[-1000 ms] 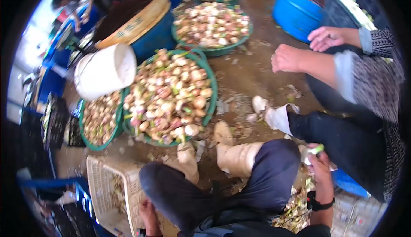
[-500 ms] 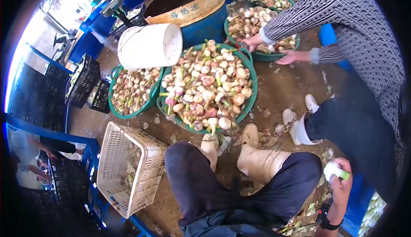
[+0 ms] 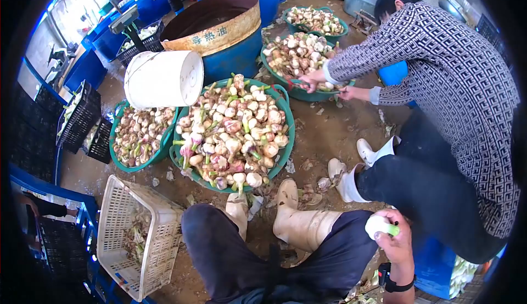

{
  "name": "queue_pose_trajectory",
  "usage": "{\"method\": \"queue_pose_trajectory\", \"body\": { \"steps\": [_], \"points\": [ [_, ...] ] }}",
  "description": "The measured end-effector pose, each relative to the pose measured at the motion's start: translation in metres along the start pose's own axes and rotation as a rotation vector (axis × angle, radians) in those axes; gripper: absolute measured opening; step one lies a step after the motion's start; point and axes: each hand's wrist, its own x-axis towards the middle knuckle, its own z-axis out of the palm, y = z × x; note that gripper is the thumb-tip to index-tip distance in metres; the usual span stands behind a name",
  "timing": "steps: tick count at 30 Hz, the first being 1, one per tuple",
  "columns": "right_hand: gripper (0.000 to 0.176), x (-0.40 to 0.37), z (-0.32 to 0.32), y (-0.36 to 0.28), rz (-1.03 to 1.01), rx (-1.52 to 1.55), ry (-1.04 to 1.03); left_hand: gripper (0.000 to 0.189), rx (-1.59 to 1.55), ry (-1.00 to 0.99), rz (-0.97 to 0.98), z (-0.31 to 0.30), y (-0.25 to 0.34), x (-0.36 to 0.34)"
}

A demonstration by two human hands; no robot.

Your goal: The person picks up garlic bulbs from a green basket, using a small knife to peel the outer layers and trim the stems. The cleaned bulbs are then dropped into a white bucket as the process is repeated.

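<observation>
Head view, and I've got the right hand [image 3: 397, 243] up by the right knee [image 3: 351, 235], thumb and fingers wrapped round a smooth white bulb [image 3: 375, 226], its green stem [image 3: 393, 230] poking out on the right! A dark wristband [image 3: 401, 287] sits just below. The left hand is out of my sight, so I can't tell what it's doing. Straight ahead, just past the pale boots [image 3: 313, 230], a round green tub [image 3: 290, 125] is heaped with brownish bulbs, and a smaller tub [image 3: 132, 168] of them stands right beside it. A white bucket [image 3: 162, 79] leans on its side above the pair, in front of a big rusty-rimmed drum [image 3: 228, 59]. Over by the left knee, a pale slatted crate [image 3: 164, 232] with scraps inside! And up on the right, a co-worker in a patterned top [image 3: 455, 84] bends low, both hands at the near rim of a farther tub [image 3: 313, 96], also full of bulbs.
</observation>
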Motion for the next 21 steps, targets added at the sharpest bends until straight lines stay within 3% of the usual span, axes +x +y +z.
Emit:
{"method": "queue_pose_trajectory", "body": {
  "steps": [7, 12, 21],
  "points": [
    [0.044, 0.009, 0.028, -0.018, -0.03, 0.077, -0.063, 0.024, 0.019, 0.003, 0.001, -0.004, 0.002, -0.002],
    [0.048, 0.019, 0.045, -0.004, -0.233, -0.036, -0.176, 0.025, 0.043, 0.007, -0.017, -0.007, -0.01, -0.011],
    [0.045, 0.023, 0.058, -0.005, -0.114, 0.06, -0.204, 0.028, 0.194, -0.042, -0.01, -0.033, -0.057, -0.062]
  ]
}}
